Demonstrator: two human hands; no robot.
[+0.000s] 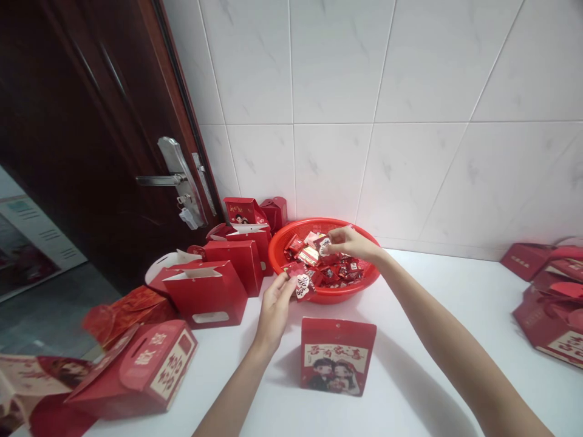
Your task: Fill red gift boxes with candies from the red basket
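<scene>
A red plastic basket (324, 297) holds many small wrapped candies (334, 273) in red, gold and pink. At its front left edge, my left hand (274, 303) pinches a red candy packet (302, 286) with a white label and black writing. Over the basket's back right part, my right hand (350, 242) has its fingers closed on another packet (324, 244) with a similar white label. In front of the basket a red gift box (337, 358) with a cartoon couple stands upright on the white table.
Several red gift boxes (204, 294) stand to the left, some with open tops. A handled box (141, 367) lies nearer at left. More red boxes (553, 303) sit at the right edge. Behind are a tiled wall (337, 170) and a dark door (104, 121).
</scene>
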